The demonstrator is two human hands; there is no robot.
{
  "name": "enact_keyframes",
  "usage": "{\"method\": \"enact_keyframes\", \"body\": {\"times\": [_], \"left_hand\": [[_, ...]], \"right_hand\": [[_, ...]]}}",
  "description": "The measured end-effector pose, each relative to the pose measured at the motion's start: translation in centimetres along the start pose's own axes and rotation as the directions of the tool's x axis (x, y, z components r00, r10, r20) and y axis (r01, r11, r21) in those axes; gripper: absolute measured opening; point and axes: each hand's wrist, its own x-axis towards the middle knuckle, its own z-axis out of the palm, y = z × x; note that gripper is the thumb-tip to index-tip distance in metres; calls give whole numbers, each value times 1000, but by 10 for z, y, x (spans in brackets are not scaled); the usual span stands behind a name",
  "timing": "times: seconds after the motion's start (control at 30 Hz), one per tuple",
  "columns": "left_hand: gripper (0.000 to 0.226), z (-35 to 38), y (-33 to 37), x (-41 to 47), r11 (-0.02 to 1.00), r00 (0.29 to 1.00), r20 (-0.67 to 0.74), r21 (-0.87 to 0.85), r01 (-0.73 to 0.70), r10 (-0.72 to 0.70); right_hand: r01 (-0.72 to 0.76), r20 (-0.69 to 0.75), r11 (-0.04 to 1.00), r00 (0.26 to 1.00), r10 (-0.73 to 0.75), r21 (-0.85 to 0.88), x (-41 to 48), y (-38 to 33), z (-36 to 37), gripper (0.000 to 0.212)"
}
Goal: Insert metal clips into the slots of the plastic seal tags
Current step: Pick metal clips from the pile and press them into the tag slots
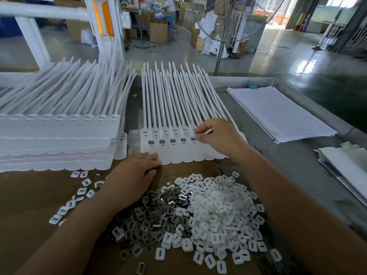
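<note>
A joined strip of white plastic seal tags [174,149] lies flat in front of me, long tails pointing away. Several of its left slots hold grey metal clips [162,142]. My right hand [217,136] hovers over the strip's right part, thumb and forefinger pinched together at a slot; a small piece sits between the fingers, hard to make out. My left hand [132,175] presses flat on the strip's near left edge. A heap of loose metal clips [151,213] lies near me, beside a heap of white plastic caps [218,213].
A tall stack of seal tag strips [57,139] fills the left side. A pad of lined paper [278,114] lies at the right, with folded white sheets [347,161] further right. The metal table's raised rim [244,81] runs along the back. A standing fan [234,18] is beyond it.
</note>
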Motion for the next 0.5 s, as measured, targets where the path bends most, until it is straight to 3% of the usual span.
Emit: {"method": "enact_keyframes", "body": {"times": [0.27,0.5], "left_hand": [[35,1,0,-1,1000,1000,-29,4,-5,5],[35,3,1,1,1000,1000,-19,-2,-7,7]], "right_hand": [[230,413,973,888,-201,-21,-46,-49,4,8],[357,523,932,806,-276,-58,-61,-58,16,15]]}}
